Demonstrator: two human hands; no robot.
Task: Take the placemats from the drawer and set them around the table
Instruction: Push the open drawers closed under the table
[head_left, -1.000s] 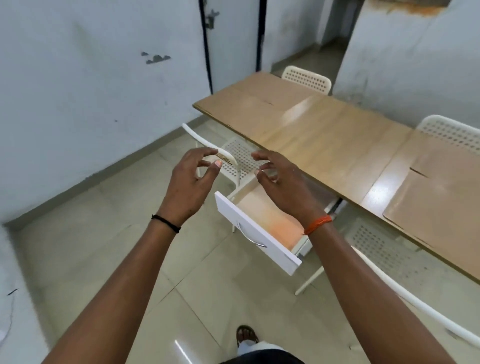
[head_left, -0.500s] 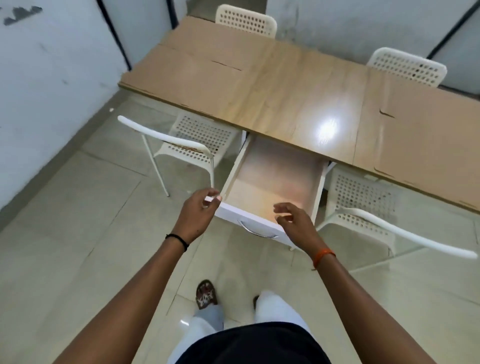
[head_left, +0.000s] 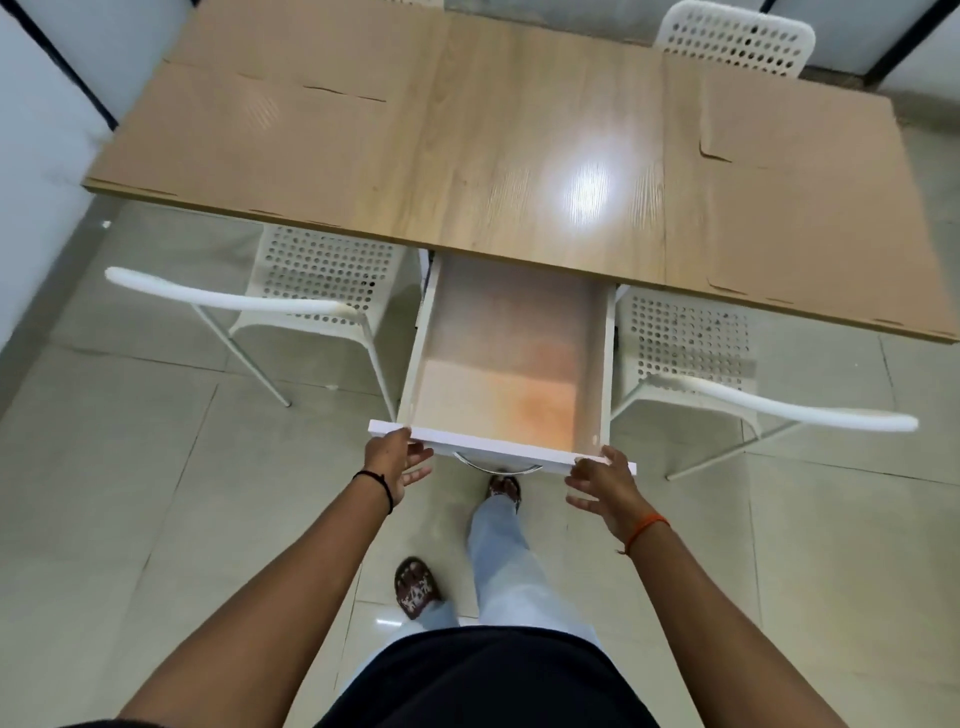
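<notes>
A person stands at the pulled-out drawer beneath the wooden bench, left hand and right hand at the two ends of its white front panel; the left thumb lies over the top edge with fingers loosely spread below, while the right hand's fingers are relaxed and uncurled against the panel's corner, neither clenched tight; brown placemats appear already laid flat on the bench at its left and right ends, and the drawer shows only a bare, orange-tinted floor; the drawer's long axis runs from the person toward the bench, its open mouth facing up; the mats lie flat, their long sides seemingly along the bench; the likely step is pushing the drawer home; uneven pressure from the two hands could skew it on its runners and jam it, and fingers wrapped over the edge risk a pinch; white chairs flank it on either side
</notes>
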